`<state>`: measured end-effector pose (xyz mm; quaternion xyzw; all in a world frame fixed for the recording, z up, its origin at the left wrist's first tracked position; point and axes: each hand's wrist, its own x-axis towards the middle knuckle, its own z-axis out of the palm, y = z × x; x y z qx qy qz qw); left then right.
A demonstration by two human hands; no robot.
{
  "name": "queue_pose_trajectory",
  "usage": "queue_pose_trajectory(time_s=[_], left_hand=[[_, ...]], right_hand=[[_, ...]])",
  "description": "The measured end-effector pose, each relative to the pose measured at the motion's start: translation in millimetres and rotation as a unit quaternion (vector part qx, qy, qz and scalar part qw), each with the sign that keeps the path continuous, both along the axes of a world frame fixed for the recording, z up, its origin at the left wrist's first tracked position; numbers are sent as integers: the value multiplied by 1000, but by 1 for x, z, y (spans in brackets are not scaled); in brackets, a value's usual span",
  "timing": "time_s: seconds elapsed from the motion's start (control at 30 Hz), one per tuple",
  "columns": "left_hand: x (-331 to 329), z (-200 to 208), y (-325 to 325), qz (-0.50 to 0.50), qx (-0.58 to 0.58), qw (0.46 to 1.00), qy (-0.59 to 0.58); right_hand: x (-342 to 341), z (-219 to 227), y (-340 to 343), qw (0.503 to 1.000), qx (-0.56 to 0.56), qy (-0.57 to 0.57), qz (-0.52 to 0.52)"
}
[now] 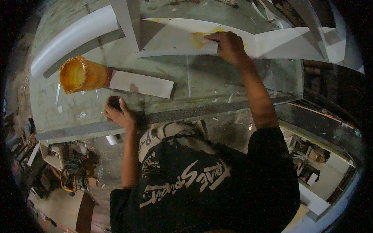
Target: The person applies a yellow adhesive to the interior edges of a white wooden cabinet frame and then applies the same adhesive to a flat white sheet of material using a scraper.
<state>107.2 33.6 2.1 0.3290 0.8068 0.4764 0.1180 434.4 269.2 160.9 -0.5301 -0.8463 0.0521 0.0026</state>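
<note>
A long white panel (171, 40) with angled ribs lies across the far part of the worktable. My right hand (230, 47) reaches over it, index finger stretched out onto a yellow smear (199, 39) on the white face; its other fingers are bent. At the near table edge, my left hand (121, 114) is curled with the thumb raised, around a small dark thing that I cannot make out. Beyond it stands a yellow-orange cup (101, 74), its rim crusted with a thick, dried coating. A flat white strip (145, 84) lies beside the cup on the right.
A curved white tube-like piece (74, 40) lies at the far left of the greenish worktable (202, 83). The table's grey front edge (85, 125) runs before me. Below left are tangled tools and scraps (74, 167); at lower right stands a cluttered shelf (322, 167).
</note>
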Motion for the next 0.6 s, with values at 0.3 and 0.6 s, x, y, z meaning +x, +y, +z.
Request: queue_pose_trajectory(time_s=[0.3, 0.6], left_hand=[[-3, -5, 0, 9, -50, 997, 54], [1, 3, 1, 8, -48, 997, 63]], right_hand=[[37, 21, -5, 993, -21, -29, 110], [90, 48, 62, 984, 88, -150, 29]])
